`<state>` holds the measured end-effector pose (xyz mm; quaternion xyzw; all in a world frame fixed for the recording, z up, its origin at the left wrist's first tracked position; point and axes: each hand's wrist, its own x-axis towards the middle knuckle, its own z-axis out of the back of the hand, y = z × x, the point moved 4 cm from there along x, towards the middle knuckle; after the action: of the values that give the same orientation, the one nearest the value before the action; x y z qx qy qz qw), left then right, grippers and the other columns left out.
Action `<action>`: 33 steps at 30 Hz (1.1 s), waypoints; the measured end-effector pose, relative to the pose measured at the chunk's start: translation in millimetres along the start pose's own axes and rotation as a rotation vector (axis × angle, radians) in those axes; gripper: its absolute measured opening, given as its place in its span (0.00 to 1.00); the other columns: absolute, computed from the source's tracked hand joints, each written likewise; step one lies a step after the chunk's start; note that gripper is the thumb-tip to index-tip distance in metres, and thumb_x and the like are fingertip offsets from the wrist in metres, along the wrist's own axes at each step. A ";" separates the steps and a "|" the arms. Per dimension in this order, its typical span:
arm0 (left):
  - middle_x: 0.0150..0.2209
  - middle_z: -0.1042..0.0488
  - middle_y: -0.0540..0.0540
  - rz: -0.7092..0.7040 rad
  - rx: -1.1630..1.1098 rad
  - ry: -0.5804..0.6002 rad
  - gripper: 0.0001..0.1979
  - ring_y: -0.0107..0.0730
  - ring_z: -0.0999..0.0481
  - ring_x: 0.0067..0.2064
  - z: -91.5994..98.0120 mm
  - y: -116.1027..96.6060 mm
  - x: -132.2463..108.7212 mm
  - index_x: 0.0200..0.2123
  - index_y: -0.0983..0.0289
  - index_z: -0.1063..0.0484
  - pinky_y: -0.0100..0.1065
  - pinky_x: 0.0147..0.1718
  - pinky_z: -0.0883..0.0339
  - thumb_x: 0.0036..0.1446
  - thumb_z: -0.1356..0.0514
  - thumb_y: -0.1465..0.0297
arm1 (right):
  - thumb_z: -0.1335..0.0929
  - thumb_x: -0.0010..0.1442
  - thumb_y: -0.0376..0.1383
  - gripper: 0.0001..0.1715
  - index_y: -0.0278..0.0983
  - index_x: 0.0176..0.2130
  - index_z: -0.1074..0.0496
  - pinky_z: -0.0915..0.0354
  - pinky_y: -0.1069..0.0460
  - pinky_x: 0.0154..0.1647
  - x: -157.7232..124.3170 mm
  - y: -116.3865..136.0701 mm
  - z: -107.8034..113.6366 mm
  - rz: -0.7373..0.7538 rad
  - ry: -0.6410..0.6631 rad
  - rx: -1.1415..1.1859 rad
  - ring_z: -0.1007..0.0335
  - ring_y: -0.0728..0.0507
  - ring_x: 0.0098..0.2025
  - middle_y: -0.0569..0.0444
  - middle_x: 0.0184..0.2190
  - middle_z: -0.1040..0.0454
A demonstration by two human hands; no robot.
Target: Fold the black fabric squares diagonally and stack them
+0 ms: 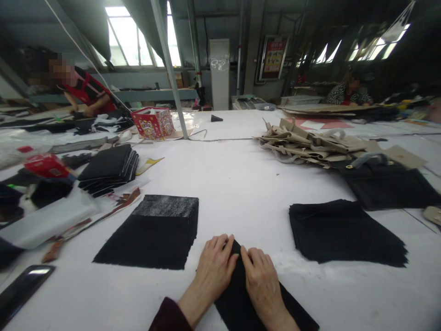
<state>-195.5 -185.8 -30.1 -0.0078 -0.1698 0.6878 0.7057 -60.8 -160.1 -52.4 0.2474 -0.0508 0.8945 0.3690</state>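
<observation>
A piece of black fabric point(237, 301) lies on the white table in front of me, its far corner pointing away from me. At that corner my left hand point(215, 264) has its fingers bent and its thumb pressed on the cloth. Just across from it, my right hand point(262, 278) grips the other side of the same corner with curled fingers. Parts of the cloth are hidden under both hands. To the left lies a stack of black fabric pieces point(148, 241) with a speckled grey strip along its far edge. Another black fabric stack point(344, 234) sits to the right.
A black bag point(392, 186) and a heap of beige pieces point(306, 142) lie at the right. Folded black pieces point(108, 168), a red patterned box point(153, 123) and a dark phone-like slab point(24, 294) are on the left. A metal pole point(170, 69) rises from the table. Two people work farther back.
</observation>
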 end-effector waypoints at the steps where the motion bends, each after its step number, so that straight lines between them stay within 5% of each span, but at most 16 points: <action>1: 0.52 0.31 0.60 0.008 0.015 -0.022 0.21 0.43 0.32 0.50 3.5 1.9 0.8 0.59 0.65 0.37 0.46 0.51 0.36 0.64 0.45 0.68 | 0.41 0.64 0.24 0.20 0.30 0.53 0.33 0.41 0.45 0.37 -0.2 -0.1 0.1 0.000 0.002 0.002 0.38 0.41 0.37 0.48 0.35 0.33; 5: 0.58 0.33 0.58 -0.028 0.024 -0.086 0.23 0.42 0.34 0.55 14.5 3.0 0.1 0.62 0.60 0.40 0.45 0.55 0.41 0.65 0.47 0.71 | 0.40 0.62 0.22 0.20 0.30 0.53 0.33 0.41 0.46 0.38 -0.4 0.1 0.9 -0.006 0.012 -0.004 0.38 0.41 0.36 0.49 0.35 0.33; 15: 0.57 0.31 0.54 -0.254 0.123 0.090 0.22 0.41 0.40 0.62 4.3 -0.6 8.4 0.60 0.62 0.38 0.44 0.64 0.55 0.63 0.49 0.75 | 0.39 0.64 0.24 0.20 0.34 0.54 0.32 0.41 0.49 0.38 14.4 -1.6 -0.5 -0.060 0.060 0.056 0.38 0.43 0.36 0.50 0.35 0.33; 24: 0.53 0.30 0.56 -0.313 0.175 0.124 0.26 0.38 0.36 0.56 18.3 -9.7 9.8 0.60 0.60 0.38 0.44 0.63 0.53 0.58 0.47 0.79 | 0.42 0.67 0.27 0.17 0.34 0.52 0.31 0.39 0.50 0.38 -10.0 -14.9 12.3 -0.064 -0.010 0.174 0.37 0.44 0.38 0.50 0.34 0.34; 33: 0.53 0.31 0.59 -0.392 0.244 0.172 0.28 0.39 0.36 0.57 12.0 -15.2 8.8 0.61 0.66 0.41 0.42 0.63 0.52 0.56 0.47 0.79 | 0.41 0.66 0.25 0.19 0.33 0.53 0.31 0.39 0.48 0.40 -28.1 -20.6 20.1 -0.051 -0.002 0.129 0.38 0.43 0.38 0.50 0.35 0.34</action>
<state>-183.8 -180.7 -13.0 0.0521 -0.0229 0.5499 0.8333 -21.5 -168.6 -50.2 0.2727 0.0128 0.8859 0.3751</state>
